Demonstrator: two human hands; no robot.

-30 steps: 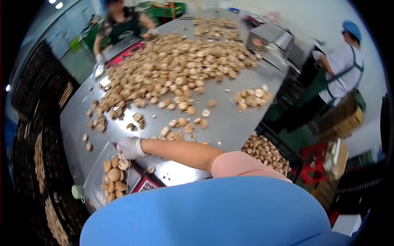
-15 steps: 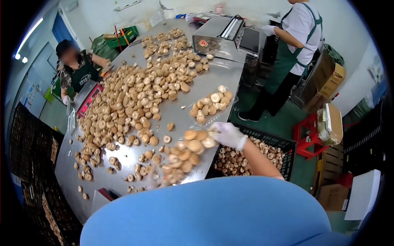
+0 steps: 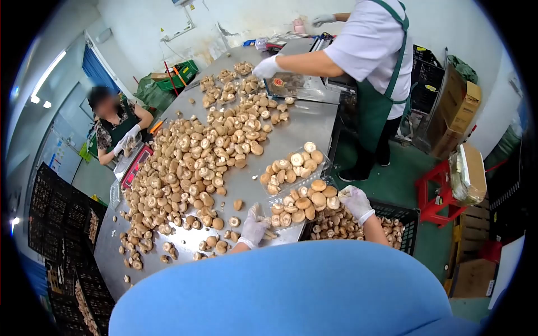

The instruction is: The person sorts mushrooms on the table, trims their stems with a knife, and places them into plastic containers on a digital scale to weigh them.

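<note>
A clear plastic tray (image 3: 288, 226) filled with shiitake mushrooms (image 3: 309, 202) is held at the table's near edge. My gloved left hand (image 3: 255, 227) closes on its left end, with pale mushroom pieces showing by the fingers. At the tray's right end, my gloved right hand (image 3: 355, 203) has its fingers bent around the rim. Just beyond lies a second clear tray of mushrooms (image 3: 290, 168) on the metal table (image 3: 300, 120). Left of both trays spreads a large heap of loose mushrooms (image 3: 188, 154).
Below my right hand stands a black crate (image 3: 411, 227) of mushrooms. A co-worker in a green apron (image 3: 374, 112) reaches over a wrapping machine (image 3: 305, 84). Another person (image 3: 117, 126) works by a red scale (image 3: 137, 165). A red stool (image 3: 440, 193) stands right.
The tray of mushrooms has moved right and away from me. My right hand shifted right to its far end; my left hand came into clear view. The co-worker's arm now reaches across the machine.
</note>
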